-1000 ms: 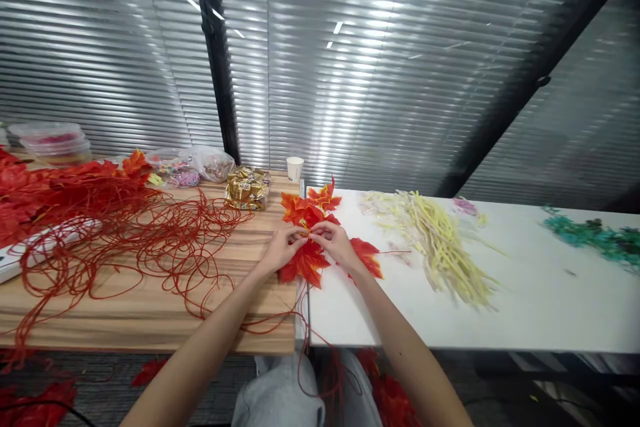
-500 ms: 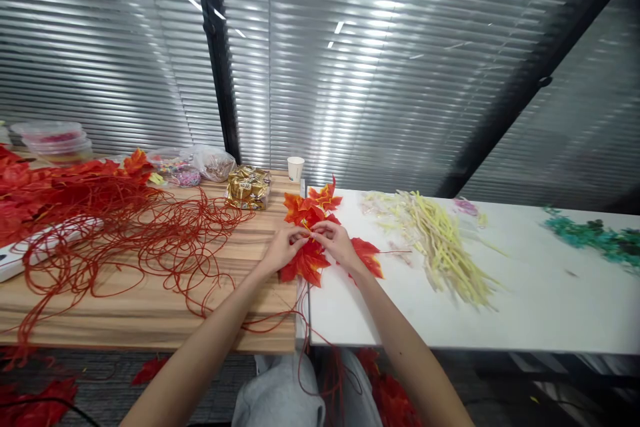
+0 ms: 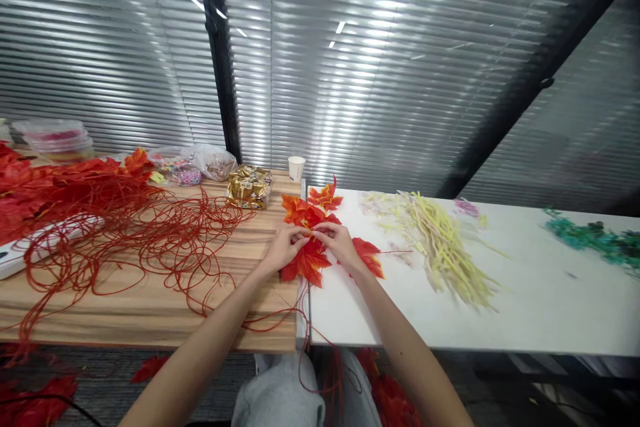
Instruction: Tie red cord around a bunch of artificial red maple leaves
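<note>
Where the wooden table (image 3: pixel 125 307) butts against the white table (image 3: pixel 525 307), a cluster of artificial red maple leaves (image 3: pixel 307 260) lies across the seam, and both hands meet on top of it. Spread over the wooden side is a wide tangle of red wire stems (image 3: pixel 150 240), some strands trailing off the front edge toward the lap. A heap of pale yellow plastic sprigs (image 3: pixel 440 247) lies on the white side, well apart from a patch of green sprigs (image 3: pixel 595 237) at the far right. Behind the leaves sit a gold foil packet (image 3: pixel 247 188) and a small paper cup (image 3: pixel 296 167).

The left hand (image 3: pixel 283 248) and the right hand (image 3: pixel 340 243) each pinch, thumb against fingertips, at one spot near the middle of the leaf cluster; what lies between them is too small to make out, likely a stem joint.

Risk, as I judge it: the loose wire strands hanging beside the forearms could snag a wrist and drag the tangle, or a slipping pinch could let a leaf pop off its stem.
</note>
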### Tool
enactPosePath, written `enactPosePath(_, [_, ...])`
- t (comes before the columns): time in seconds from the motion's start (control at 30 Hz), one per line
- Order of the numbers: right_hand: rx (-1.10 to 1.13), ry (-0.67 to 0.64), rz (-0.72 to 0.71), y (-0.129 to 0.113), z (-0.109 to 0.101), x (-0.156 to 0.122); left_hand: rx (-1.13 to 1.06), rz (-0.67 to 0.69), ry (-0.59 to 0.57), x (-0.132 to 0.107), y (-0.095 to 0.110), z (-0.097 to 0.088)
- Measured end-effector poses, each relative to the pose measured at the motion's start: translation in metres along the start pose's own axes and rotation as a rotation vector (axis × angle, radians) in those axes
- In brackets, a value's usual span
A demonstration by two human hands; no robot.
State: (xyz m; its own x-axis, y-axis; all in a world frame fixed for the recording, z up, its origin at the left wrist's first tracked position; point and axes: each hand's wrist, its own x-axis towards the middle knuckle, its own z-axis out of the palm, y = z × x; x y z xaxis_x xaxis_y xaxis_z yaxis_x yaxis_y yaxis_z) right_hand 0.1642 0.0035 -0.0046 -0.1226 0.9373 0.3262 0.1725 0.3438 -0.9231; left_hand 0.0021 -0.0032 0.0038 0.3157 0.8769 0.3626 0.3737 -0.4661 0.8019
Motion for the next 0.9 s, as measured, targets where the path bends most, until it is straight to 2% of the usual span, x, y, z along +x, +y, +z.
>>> enactPosePath(0.23, [-0.004, -0.035, 0.005, 0.0015, -0.0007, 0.0008, 0.01, -0.019, 0.007, 0.0001, 0.005, -0.0005])
enactPosePath(0.47, [-0.014, -0.035, 0.014, -0.0001, 0.0003, 0.0, 0.009, -0.024, 0.027, 0.0004, 0.0005, -0.0009])
enactPosePath(0.9, [-0.161, -0.028, -0.041, 0.0047, 0.0012, -0.0001, 0.064, -0.041, 0.025, 0.0003, 0.0018, -0.0013])
